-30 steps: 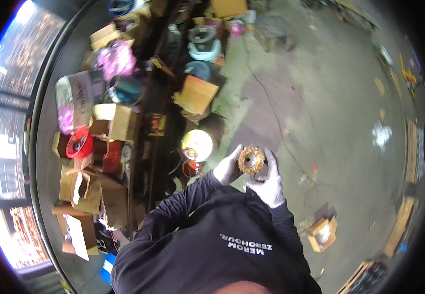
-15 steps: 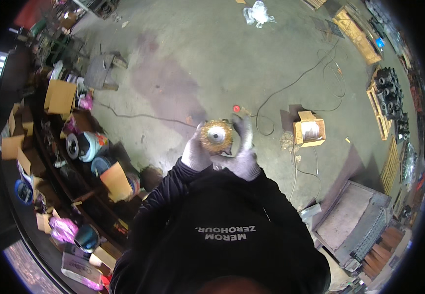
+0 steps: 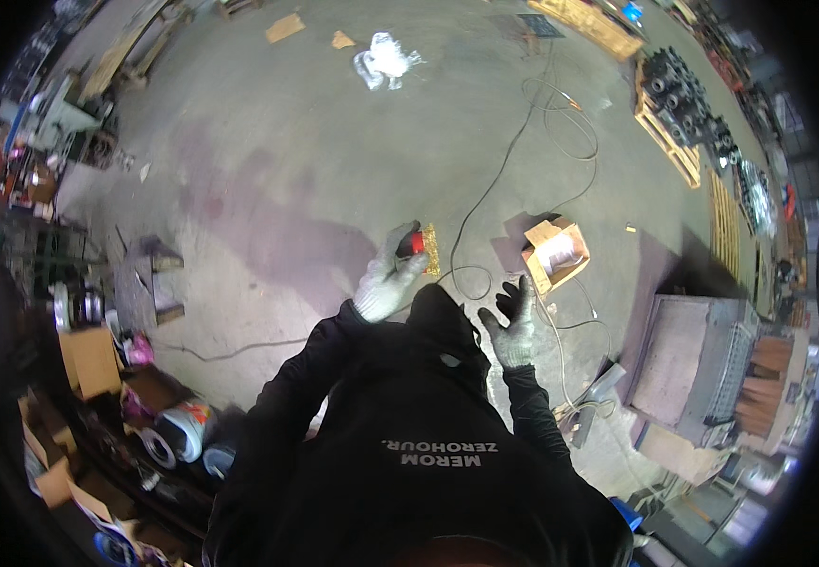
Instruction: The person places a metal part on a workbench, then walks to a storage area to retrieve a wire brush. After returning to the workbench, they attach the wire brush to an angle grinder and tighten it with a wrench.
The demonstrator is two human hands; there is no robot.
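Observation:
A wire wheel brush [image 3: 431,249] with golden bristles is gripped in my gloved left hand [image 3: 388,280], in front of my body. It is turned edge-on, and a red part shows beside the bristles, between my fingers and thumb. My gloved right hand [image 3: 515,329] hovers to the right with fingers spread, holding nothing. Both gloves are whitish, with dark fingertips on the right one. Nearest to that hand is an open cardboard box [image 3: 540,232] on the floor, with a pale rounded thing [image 3: 561,253] inside.
Cables [image 3: 485,194] loop across the concrete floor. At the right stand a grey metal bin [image 3: 679,364] and a pallet [image 3: 665,132] of dark metal parts. White plastic [image 3: 386,61] lies far ahead. Cardboard boxes [image 3: 90,362] and tubs crowd the left, near a small metal stand [image 3: 136,293].
My right hand has left the wire wheel brush and moved right, opening. My left hand keeps the brush, now turned edge-on. The view has swung rightward, bringing the cardboard box nearer.

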